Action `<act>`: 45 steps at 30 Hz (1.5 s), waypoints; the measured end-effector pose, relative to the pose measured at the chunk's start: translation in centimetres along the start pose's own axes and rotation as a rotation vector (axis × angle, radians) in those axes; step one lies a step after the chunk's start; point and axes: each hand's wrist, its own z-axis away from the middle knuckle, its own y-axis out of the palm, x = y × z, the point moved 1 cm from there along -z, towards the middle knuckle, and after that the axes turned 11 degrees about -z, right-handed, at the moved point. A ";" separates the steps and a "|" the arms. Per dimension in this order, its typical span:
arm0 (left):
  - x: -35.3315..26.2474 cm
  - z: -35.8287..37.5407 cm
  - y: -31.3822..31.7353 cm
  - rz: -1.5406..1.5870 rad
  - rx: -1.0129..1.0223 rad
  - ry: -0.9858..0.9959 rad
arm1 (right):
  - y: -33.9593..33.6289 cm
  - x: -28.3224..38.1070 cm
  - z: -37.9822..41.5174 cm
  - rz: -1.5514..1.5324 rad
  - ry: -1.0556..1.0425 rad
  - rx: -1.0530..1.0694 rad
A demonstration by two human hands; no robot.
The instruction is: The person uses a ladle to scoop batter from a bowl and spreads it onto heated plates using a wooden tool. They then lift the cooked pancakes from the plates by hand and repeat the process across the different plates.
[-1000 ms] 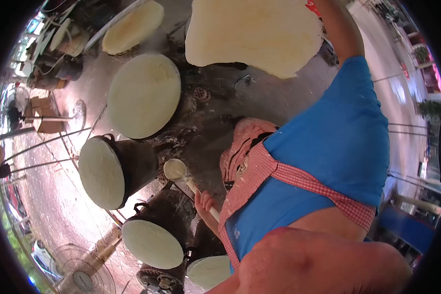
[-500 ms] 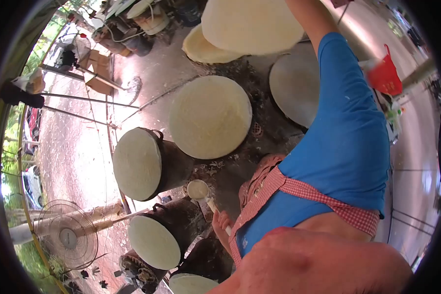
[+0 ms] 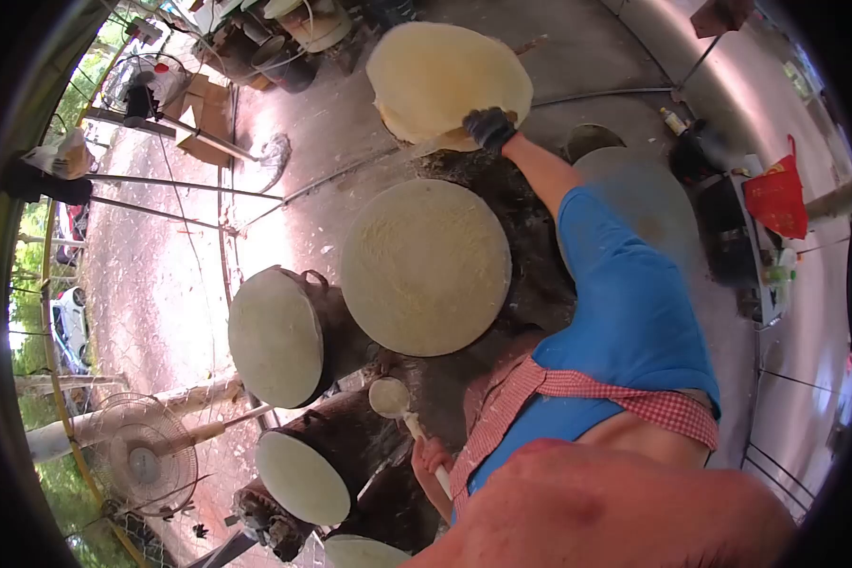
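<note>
My left hand (image 3: 433, 456) is bare and wrapped round the pale handle of a ladle (image 3: 389, 398), whose round bowl points up and away from it. My right hand (image 3: 490, 130), in a dark glove, pinches the near edge of a large pale-yellow round flatbread (image 3: 450, 76). Beside my right arm lies a big round griddle (image 3: 426, 268) with a thin pale layer on it. Nearer my left hand are two smaller round griddles (image 3: 275, 338) (image 3: 303, 478), both coated pale.
At the left is a standing fan (image 3: 145, 464). A cardboard box (image 3: 205, 118) and a bucket (image 3: 314, 24) stand at the upper left. Another griddle (image 3: 639, 204) lies beyond my right sleeve. A red bag (image 3: 777, 197) hangs at the right.
My right hand has come down into view from beyond the top edge. The raised flatbread has shifted left and lower. My left hand still holds the ladle, and the view has shifted slightly.
</note>
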 end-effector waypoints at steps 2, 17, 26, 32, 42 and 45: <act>0.1 0.4 -0.5 -0.063 0.014 -0.001 | 2.5 2.0 0.5 -0.056 0.152 0.117; -2.5 6.2 -10.1 0.054 0.179 0.444 | 1.7 10.6 2.9 -1.027 0.302 0.359; -2.4 18.5 -22.2 0.146 0.206 0.586 | -15.3 48.5 11.4 -0.961 -0.298 0.548; -1.3 23.4 -27.3 0.232 0.181 0.672 | -20.1 52.2 15.7 -0.816 -0.324 0.490; -1.7 22.2 -26.6 0.291 0.300 0.821 | -22.6 51.2 15.5 -0.762 -0.748 0.685; -1.4 20.8 -25.6 0.364 0.377 0.789 | -21.0 55.5 15.2 -0.776 -0.811 0.932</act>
